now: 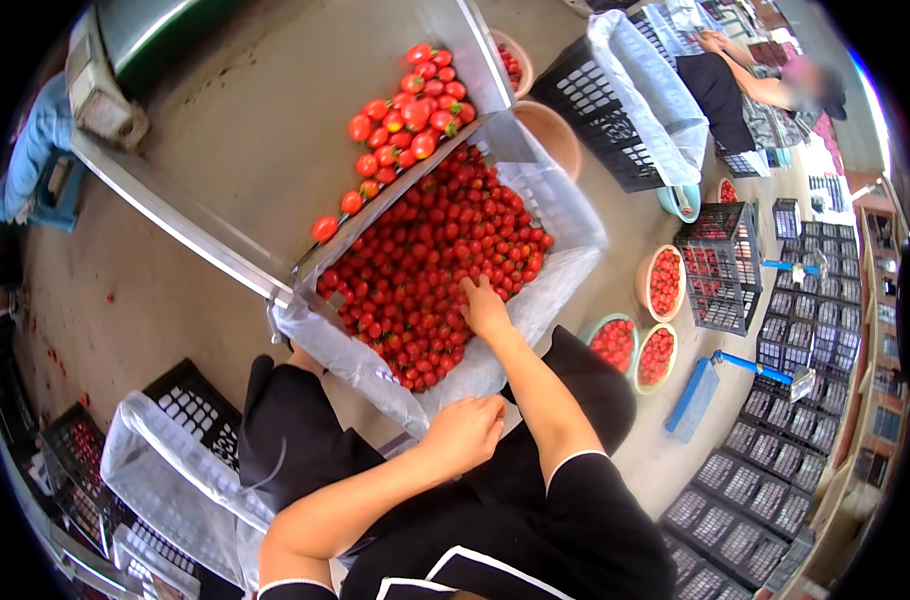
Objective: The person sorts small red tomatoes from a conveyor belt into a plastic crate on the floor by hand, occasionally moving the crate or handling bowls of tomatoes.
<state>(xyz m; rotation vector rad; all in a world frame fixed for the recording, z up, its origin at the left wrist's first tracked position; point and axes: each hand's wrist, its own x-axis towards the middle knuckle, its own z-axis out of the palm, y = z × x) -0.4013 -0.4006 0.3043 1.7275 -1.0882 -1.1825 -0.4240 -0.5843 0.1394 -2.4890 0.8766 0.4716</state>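
Small red tomatoes (425, 262) fill a crate lined with clear plastic film (552, 195) in front of me, between my knees. My right hand (486, 309) reaches over the near side, its thumb and fingers apart at the top of the tomatoes. I see no tomato clearly gripped in it. Above the near rim, my left hand (466, 436) is curled closed; its palm is hidden and nothing shows in it. Beyond the crate, a loose cluster of larger-looking tomatoes (410, 112) lies on a metal sorting tray (275, 135), along its lower edge.
Basins of tomatoes (663, 281) stand at the right, near a black crate (717, 262) and a blue folding-handled cart (695, 394). Film-lined crates stand at upper right (620, 112) and lower left (177, 450). Another person (747, 90) sits at upper right. Stacked crates (755, 457) line the right.
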